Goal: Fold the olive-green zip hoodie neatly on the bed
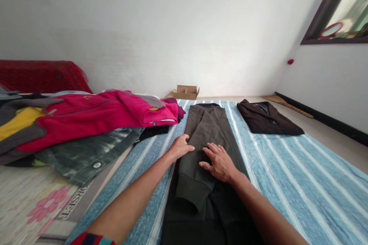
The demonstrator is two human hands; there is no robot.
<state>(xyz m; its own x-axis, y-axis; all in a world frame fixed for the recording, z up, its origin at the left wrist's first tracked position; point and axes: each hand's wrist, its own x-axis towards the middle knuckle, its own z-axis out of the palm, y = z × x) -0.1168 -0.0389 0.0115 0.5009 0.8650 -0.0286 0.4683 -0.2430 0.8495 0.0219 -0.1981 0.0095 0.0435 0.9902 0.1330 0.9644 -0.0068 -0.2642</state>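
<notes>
A dark olive sweatshirt (207, 130) lies lengthwise on a blue striped sheet (287, 168), folded narrow with a cuffed sleeve (192, 193) laid over its lower part. My left hand (181, 146) rests on the garment's left edge, fingers together and lying flat. My right hand (218, 160) presses flat on the middle of the garment, fingers stretched out. Neither hand holds anything.
A heap of clothes sits at the left: a pink jacket (109, 113), a dark green denim piece (86, 153), grey and yellow items. A folded dark brown garment (267, 120) lies at the sheet's far right. A small cardboard box (186, 92) stands by the wall.
</notes>
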